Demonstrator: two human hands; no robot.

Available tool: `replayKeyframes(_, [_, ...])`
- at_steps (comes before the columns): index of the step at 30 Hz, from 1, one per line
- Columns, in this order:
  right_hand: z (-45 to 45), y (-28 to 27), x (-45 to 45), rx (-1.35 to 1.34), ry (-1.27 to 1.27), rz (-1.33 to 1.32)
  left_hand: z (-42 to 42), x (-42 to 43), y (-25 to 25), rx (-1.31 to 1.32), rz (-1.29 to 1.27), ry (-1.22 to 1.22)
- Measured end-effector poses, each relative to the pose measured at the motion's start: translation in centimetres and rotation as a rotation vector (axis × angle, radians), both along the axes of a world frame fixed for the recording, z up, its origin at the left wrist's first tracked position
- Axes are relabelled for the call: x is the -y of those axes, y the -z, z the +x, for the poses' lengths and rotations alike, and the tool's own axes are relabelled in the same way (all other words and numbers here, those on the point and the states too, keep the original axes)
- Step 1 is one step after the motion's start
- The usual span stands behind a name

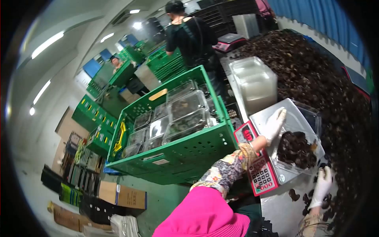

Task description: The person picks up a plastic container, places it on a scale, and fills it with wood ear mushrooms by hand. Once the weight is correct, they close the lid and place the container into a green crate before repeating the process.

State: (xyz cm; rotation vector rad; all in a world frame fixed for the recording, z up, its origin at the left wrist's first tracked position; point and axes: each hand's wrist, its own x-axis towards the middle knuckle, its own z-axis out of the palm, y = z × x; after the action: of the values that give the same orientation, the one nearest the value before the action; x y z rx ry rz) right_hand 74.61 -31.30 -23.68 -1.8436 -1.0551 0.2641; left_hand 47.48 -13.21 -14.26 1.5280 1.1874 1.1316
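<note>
Right of centre: clear tray of dark pieces on scale. Our left hand lies extended, unclenched, alongside; right hand, grip unclear to us. A nudge might spill pieces.

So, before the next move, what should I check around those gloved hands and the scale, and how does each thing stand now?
1. Clear plastic tray on the steel scale plate: ok, it rests there.
2. Dark, wrinkled pieces in the tray: ok, heaped inside.
3. Red display lit: ok; the exact reading: cannot tell.
4. White-gloved left hand away from the plate: not ok, it is over the plate beside the tray.
5. White-gloved right hand free of pieces: cannot tell; it is beside the scale, among loose pieces.
6. Stack of clear plastic containers near the scale: ok, right beside it.
</note>
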Motion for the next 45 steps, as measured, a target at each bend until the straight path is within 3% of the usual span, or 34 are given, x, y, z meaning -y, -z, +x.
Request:
replayKeyframes(2, [0.2,-1.7,-1.1,-0.194,-0.007,0.204,-0.3,-0.5,-0.4,-0.051,0.009,0.057])
replayKeyframes(4, [-3.3,-8.1,-1.6,-0.119,-0.121,0.283,0.5,-0.9,0.3,0.377,-0.191,0.123])
replayKeyframes(6, [-5.2,-10.4,-2.7,0.198,-0.215,0.368,0.0,0.2,-1.7,0.390,-0.131,0.156])
replayKeyframes(7, [-6.1,-11.3,-3.3,0.115,-0.333,0.331,0.2,0.2,-1.6,0.371,-0.022,0.156])
replayKeyframes(8, [-6.5,-11.8,-4.1,0.401,-0.403,0.231,0.3,0.2,-1.5,0.353,0.087,0.157])
replayKeyframes(10, [-6.9,-11.7,-4.3,0.466,-0.512,0.050,-0.1,1.5,-2.7,0.383,0.061,0.171])
replayKeyframes(11, [-7.2,-11.6,-3.9,0.453,-0.440,0.168,0.0,2.2,-3.3,0.419,0.031,0.190])
replayKeyframes(12, [-6.6,-11.0,-3.5,0.483,-0.377,0.254,-1.1,1.4,-1.1,0.115,0.453,0.199])
replayKeyframes(13, [-6.5,-11.4,-2.5,0.326,-0.335,0.245,-1.8,3.6,-3.1,0.186,-0.037,0.224])
replayKeyframes(14, [-6.3,-11.6,-1.3,0.173,-0.260,0.235,-3.2,3.5,-2.7,-0.075,0.486,0.228])
replayKeyframes(15, [-5.2,-9.7,-0.8,0.036,-0.221,0.192,-3.8,5.3,-3.4,0.004,0.352,0.296])
replayKeyframes(16, [-3.7,-7.9,-0.2,-0.101,-0.179,0.171,-4.3,7.7,-5.3,-0.102,0.211,0.287])
replayKeyframes(17, [-3.0,-8.5,0.8,-0.452,-0.291,0.067,-4.4,8.6,-4.0,-0.282,0.354,0.188])
replayKeyframes(18, [-3.2,-9.5,1.4,-0.812,-0.408,-0.008,-4.7,9.6,-3.7,-0.407,0.252,0.172])
replayKeyframes(20, [-4.4,-11.0,1.4,-0.925,-0.424,-0.252,-5.6,10.6,-1.2,-0.244,-0.050,0.200])
replayKeyframes(22, [-4.9,-10.6,1.4,-0.756,-0.506,-0.163,-5.9,11.4,-0.7,0.157,-0.350,0.297])
replayKeyframes(23, [-5.0,-10.8,1.1,-0.885,-0.491,-0.210,-6.1,11.4,-1.1,0.129,-0.402,0.336])
replayKeyframes(26, [-5.3,-10.6,1.2,-0.936,-0.526,-0.161,-5.6,11.8,-2.6,0.118,-0.452,0.369])
replayKeyframes(32, [-6.1,-10.0,1.1,-0.869,-0.464,-0.028,-4.2,11.7,-2.4,0.266,-0.523,0.242])
replayKeyframes(34, [-6.0,-9.6,0.8,-0.903,-0.451,0.021,-4.4,11.4,-1.5,0.358,-0.512,0.274])
replayKeyframes(38, [-6.1,-10.5,1.4,-0.993,-0.393,-0.083,-5.6,11.2,-1.8,0.246,-0.547,0.307])
replayKeyframes(44, [-3.0,-8.7,2.7,-0.843,-0.210,0.047,-7.3,14.8,-0.8,0.175,-0.371,0.039])
replayKeyframes(45, [-2.5,-8.5,2.7,-0.812,-0.189,0.049,-7.4,15.2,-0.1,0.182,-0.234,0.032])
